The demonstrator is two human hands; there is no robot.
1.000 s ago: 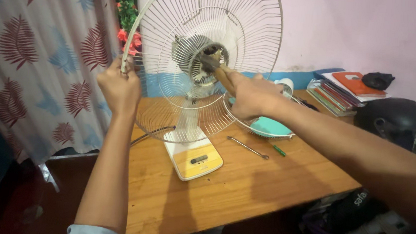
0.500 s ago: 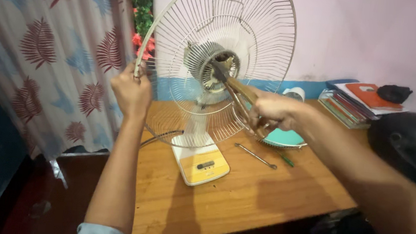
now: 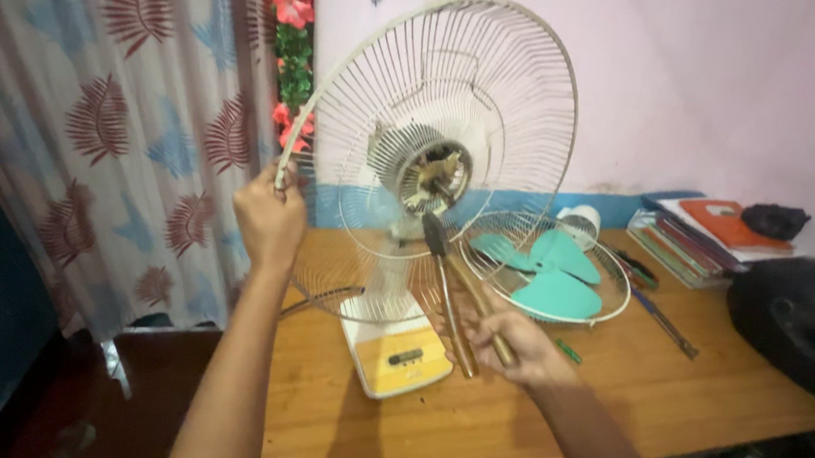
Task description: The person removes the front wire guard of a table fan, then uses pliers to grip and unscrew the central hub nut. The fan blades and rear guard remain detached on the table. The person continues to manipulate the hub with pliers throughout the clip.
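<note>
Right hand (image 3: 518, 347) low over the front half of the wooden table (image 3: 507, 434), fingers closed round both handles of one pair of metal pliers (image 3: 452, 287), dull worn grips, nose pointing up toward the fan. Just left of it, the fan base (image 3: 397, 354): white and yellow plastic, rectangular, standing near the table's left edge. Left hand (image 3: 271, 217) raised, clenched on the left rim of the rear wire guard (image 3: 499, 80), a round, cream-painted cage of thin radial wires, one of two; bare motor hub (image 3: 427, 170) at its centre, no blades on it. Second guard (image 3: 546, 271) lies flat further back mid-table, with three teal plastic blades (image 3: 559, 293) resting in it. Right edge: one glossy black helmet (image 3: 803, 318). Back right corner: one stack of books (image 3: 697, 235) against the pink wall.
</note>
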